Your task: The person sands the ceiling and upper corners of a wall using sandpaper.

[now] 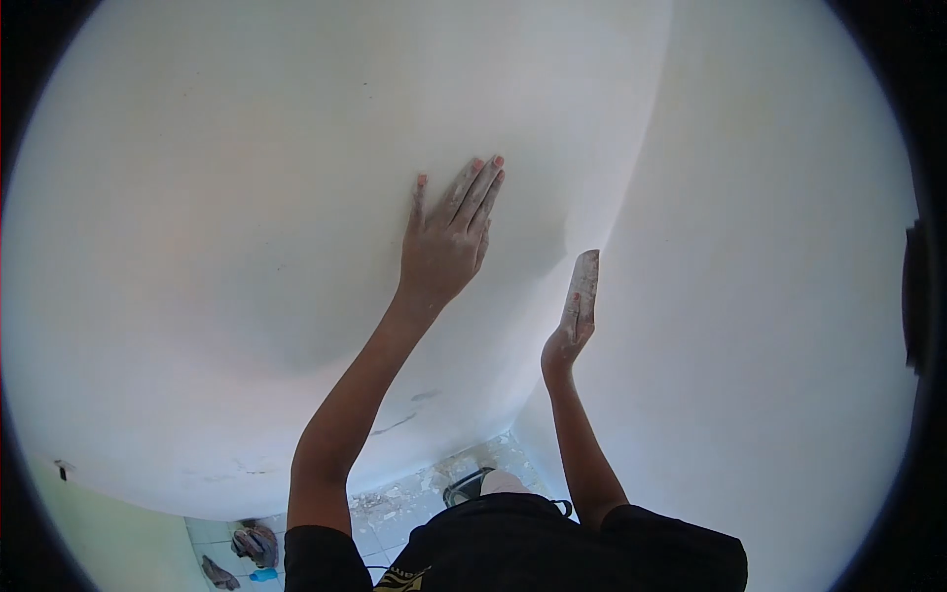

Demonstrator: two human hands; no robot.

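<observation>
My left hand [449, 232] lies flat against the white wall [247, 187], its fingers stretched upward, the thumb apart, and white dust on the skin. Nothing is held in it. Lower and to the right, my right hand [560, 343] is raised edge-on near the inner corner of the room. Along its fingers runs a flat, dusty grey strip [587, 274] that looks like folded sandpaper, its face turned toward the right-hand wall [760, 296]. Most of the right fingers are hidden behind this strip.
Faint grey marks [395, 424] show low on the wall. Below, the tiled floor [380, 518] has pale debris [390, 501] along the wall. A dark container [466, 486] stands near the corner, partly behind my body. Crumpled cloths [254, 543] lie at the lower left, beside a small blue item [263, 574].
</observation>
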